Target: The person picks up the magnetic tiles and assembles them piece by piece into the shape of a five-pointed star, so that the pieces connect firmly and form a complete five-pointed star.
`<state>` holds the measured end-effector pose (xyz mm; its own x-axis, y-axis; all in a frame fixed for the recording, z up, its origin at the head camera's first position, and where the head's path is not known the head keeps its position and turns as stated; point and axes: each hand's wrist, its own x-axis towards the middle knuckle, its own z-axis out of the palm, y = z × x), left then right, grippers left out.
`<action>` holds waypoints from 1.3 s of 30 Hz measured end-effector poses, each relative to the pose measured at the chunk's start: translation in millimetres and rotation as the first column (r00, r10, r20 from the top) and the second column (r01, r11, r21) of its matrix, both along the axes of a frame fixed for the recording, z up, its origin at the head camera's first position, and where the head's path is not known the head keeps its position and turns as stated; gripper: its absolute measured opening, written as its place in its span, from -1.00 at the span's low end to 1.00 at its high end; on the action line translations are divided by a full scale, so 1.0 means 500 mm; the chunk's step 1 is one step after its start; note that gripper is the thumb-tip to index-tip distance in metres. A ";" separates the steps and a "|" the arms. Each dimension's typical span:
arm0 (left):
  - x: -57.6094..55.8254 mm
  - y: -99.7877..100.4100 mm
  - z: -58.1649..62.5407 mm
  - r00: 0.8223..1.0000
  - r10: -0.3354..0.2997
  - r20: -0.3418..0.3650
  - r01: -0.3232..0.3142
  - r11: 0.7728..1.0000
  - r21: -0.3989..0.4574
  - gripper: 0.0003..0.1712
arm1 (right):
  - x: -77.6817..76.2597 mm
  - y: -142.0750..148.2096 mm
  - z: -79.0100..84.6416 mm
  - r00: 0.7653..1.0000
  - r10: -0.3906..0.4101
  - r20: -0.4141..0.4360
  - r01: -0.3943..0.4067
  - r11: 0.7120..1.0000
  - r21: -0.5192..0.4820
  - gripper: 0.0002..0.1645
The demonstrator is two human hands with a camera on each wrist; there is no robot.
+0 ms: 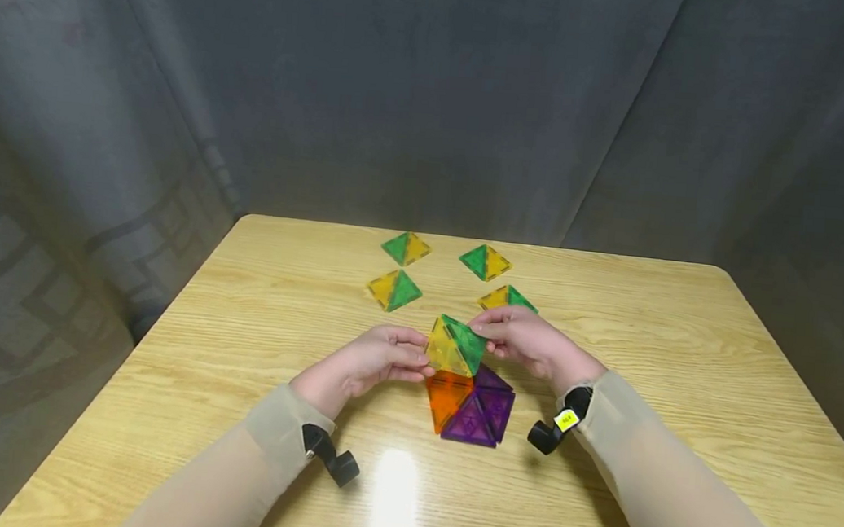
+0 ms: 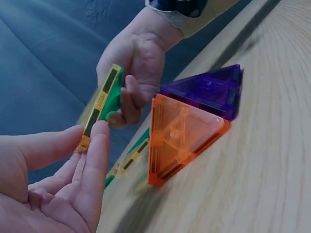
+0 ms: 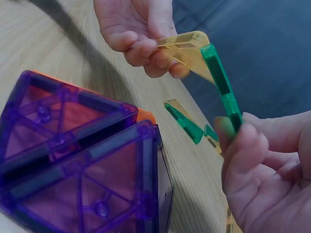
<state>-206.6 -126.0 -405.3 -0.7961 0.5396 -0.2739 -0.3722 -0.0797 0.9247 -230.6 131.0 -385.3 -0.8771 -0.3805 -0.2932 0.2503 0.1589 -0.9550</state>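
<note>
Both my left hand (image 1: 367,366) and right hand (image 1: 530,344) pinch the yellow-green pair (image 1: 456,346) above the orange-purple base (image 1: 471,406), unattached yet, four more pairs (image 1: 406,248) waiting at twelve o'clock.

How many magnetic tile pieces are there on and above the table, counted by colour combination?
Yellow-and-green pairs lying on the table: 4, at and.
Yellow-and-green pair held up by the left hand and the right hand: 1.
Orange-and-purple structure standing on the table: 1.
Total: 6.
</note>
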 end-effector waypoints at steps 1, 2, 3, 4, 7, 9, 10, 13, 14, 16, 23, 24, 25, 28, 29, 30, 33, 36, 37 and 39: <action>0.001 -0.001 -0.001 1.000 -0.007 -0.004 0.007 1.000 -0.008 -0.62 | -0.003 -0.002 -0.001 1.000 0.014 0.001 -0.014 1.000 -0.003 -0.74; 0.002 -0.002 -0.004 1.000 -0.012 -0.014 0.012 1.000 -0.020 -0.66 | -0.006 -0.004 -0.003 1.000 0.027 0.005 -0.027 1.000 -0.006 -0.75; 0.003 -0.003 -0.005 0.999 -0.015 -0.028 0.014 0.999 -0.039 -0.69 | -0.009 -0.007 -0.004 0.999 0.035 0.011 -0.035 0.999 -0.008 -0.75; 0.004 -0.004 -0.007 0.999 -0.017 -0.042 0.015 0.998 -0.062 -0.72 | -0.011 -0.008 -0.006 0.999 0.045 0.016 -0.045 0.999 -0.005 -0.75; 0.005 -0.004 -0.015 0.996 -0.014 -0.087 0.001 0.990 -0.142 -0.76 | -0.018 -0.013 -0.012 0.997 0.073 0.031 -0.073 0.997 0.005 -0.74; 0.004 -0.003 -0.021 0.994 -0.008 -0.107 -0.012 0.983 -0.183 -0.76 | -0.022 -0.016 -0.016 0.995 0.086 0.042 -0.086 0.996 0.012 -0.74; 0.003 -0.002 -0.024 0.993 -0.008 -0.114 -0.014 0.980 -0.197 -0.76 | -0.024 -0.017 -0.019 0.995 0.093 0.044 -0.094 0.995 0.018 -0.75; 0.000 -0.001 -0.032 0.991 -0.011 -0.136 -0.021 0.973 -0.229 -0.75 | -0.030 -0.019 -0.028 0.993 0.107 0.048 -0.108 0.993 0.035 -0.76; -0.002 0.000 -0.034 0.990 -0.011 -0.141 -0.023 0.971 -0.237 -0.75 | -0.031 -0.019 -0.031 0.993 0.109 0.050 -0.111 0.993 0.039 -0.77; -0.003 0.002 -0.035 0.989 -0.015 -0.148 -0.023 0.968 -0.251 -0.77 | -0.033 -0.019 -0.036 0.992 0.115 0.052 -0.118 0.992 0.045 -0.78; -0.004 0.008 -0.032 0.986 -0.023 -0.164 -0.025 0.958 -0.286 -0.87 | -0.037 -0.017 -0.046 0.988 0.144 0.055 -0.146 0.988 0.044 -0.80; -0.003 0.009 -0.031 0.985 -0.025 -0.169 -0.026 0.957 -0.290 -0.88 | -0.038 -0.017 -0.046 0.988 0.147 0.055 -0.149 0.988 0.042 -0.80; -0.003 0.010 -0.031 0.986 -0.024 -0.168 -0.026 0.956 -0.293 -0.88 | -0.038 -0.016 -0.047 0.987 0.150 0.056 -0.152 0.988 0.040 -0.80; -0.003 0.012 -0.033 0.985 -0.024 -0.171 -0.028 0.955 -0.296 -0.87 | -0.039 -0.016 -0.047 0.986 0.153 0.063 -0.155 0.987 0.034 -0.81; -0.003 0.012 -0.033 0.985 -0.023 -0.170 -0.029 0.954 -0.297 -0.86 | -0.039 -0.016 -0.048 0.986 0.154 0.065 -0.157 0.987 0.033 -0.81; -0.003 0.013 -0.033 0.985 -0.024 -0.172 -0.029 0.954 -0.298 -0.86 | -0.039 -0.016 -0.048 0.986 0.155 0.065 -0.158 0.987 0.032 -0.81; -0.004 0.014 -0.035 0.985 -0.024 -0.173 -0.030 0.952 -0.306 -0.85 | -0.039 -0.017 -0.049 0.986 0.156 0.064 -0.158 0.987 0.035 -0.81; -0.006 0.014 -0.035 0.984 -0.028 -0.178 -0.030 0.949 -0.314 -0.85 | -0.039 -0.018 -0.051 0.986 0.157 0.059 -0.159 0.987 0.039 -0.81; -0.006 0.014 -0.035 0.984 -0.028 -0.177 -0.030 0.948 -0.317 -0.85 | -0.039 -0.019 -0.051 0.986 0.157 0.058 -0.159 0.986 0.041 -0.81; -0.006 0.013 -0.034 0.984 -0.027 -0.176 -0.031 0.946 -0.322 -0.87 | -0.039 -0.020 -0.052 0.986 0.157 0.057 -0.159 0.986 0.044 -0.81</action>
